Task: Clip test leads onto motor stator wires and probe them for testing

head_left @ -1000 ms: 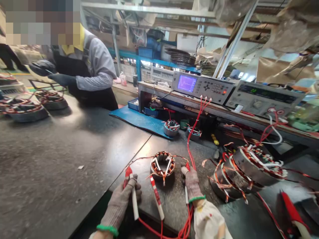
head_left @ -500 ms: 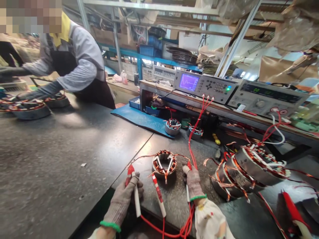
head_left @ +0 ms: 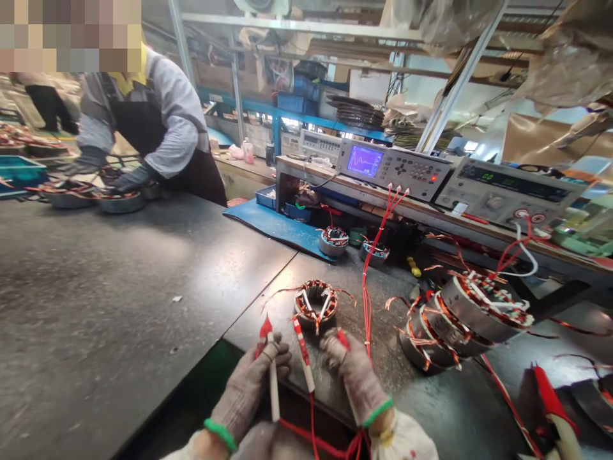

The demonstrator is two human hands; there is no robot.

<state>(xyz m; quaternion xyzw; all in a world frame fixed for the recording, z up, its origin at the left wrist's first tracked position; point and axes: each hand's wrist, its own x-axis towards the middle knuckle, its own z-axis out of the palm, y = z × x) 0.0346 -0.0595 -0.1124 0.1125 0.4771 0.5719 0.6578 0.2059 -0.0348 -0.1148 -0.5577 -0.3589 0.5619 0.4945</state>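
My gloved left hand (head_left: 256, 377) is closed round a red-and-white test probe (head_left: 274, 391), whose red tip points up, apart from the coil's left wire end. My gloved right hand (head_left: 355, 370) grips a second probe; its red end (head_left: 343, 338) shows above the fingers, and the rest is mostly hidden. A wound stator ring (head_left: 316, 306) with copper coils and white sleeves rests on the dark table (head_left: 201, 281), beyond and between my hands. A third probe (head_left: 303, 358) leans at the ring's front left, with a red cable running down from it.
Several stacked stators (head_left: 467, 319) stand on the right. Behind are a tester with a purple screen (head_left: 364, 160), a second meter (head_left: 507, 188), hanging red cables (head_left: 368, 287) and a blue mat (head_left: 278, 223). A person (head_left: 153, 121) handles stators at the far left.
Both probes have come away from the stator's wire ends. My right hand has moved down and left, nearer my body. The tester's green light is now red. The other person's hands have shifted right.
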